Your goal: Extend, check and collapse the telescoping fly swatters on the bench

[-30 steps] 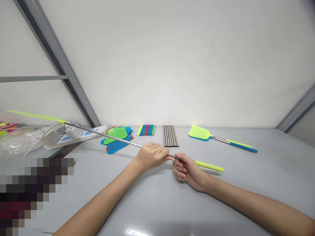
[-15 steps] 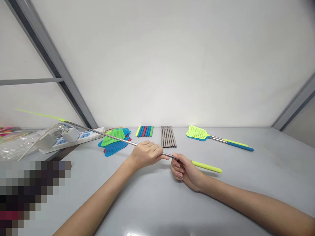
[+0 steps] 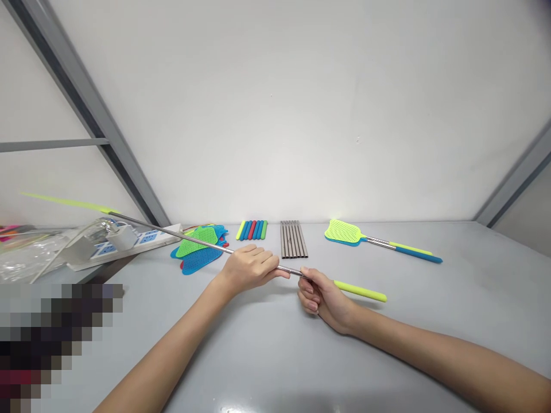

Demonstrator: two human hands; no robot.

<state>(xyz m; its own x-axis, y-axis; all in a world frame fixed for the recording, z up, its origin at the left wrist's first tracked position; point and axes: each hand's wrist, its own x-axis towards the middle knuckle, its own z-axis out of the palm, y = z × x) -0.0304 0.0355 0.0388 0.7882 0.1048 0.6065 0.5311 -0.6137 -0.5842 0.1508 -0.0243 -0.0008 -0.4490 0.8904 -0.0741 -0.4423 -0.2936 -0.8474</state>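
A telescopic fly swatter (image 3: 172,232) with a long thin metal rod, a yellow-green head and a yellow-green grip slants across the view above the table. My left hand (image 3: 252,268) is wrapped over the middle of its rod. Close to the grip, my right hand (image 3: 322,298) is closed around the thicker end of the rod, thumb on top. The grip sticks out to the right behind my right hand. At the far left the swatter's head is seen edge-on and blurred.
Behind my hands lie several swatter heads (image 3: 200,258), a row of coloured grips (image 3: 252,230) and several metal tubes (image 3: 294,240). Two fly swatters (image 3: 344,232) rest at the right. A white power strip (image 3: 129,245) with plugs stands left, beside clear plastic bags (image 3: 30,258).
My left hand has shifted slightly left along the rod, away from my right hand, and the swatter's head end reaches a little further left. My right hand is nearly still.
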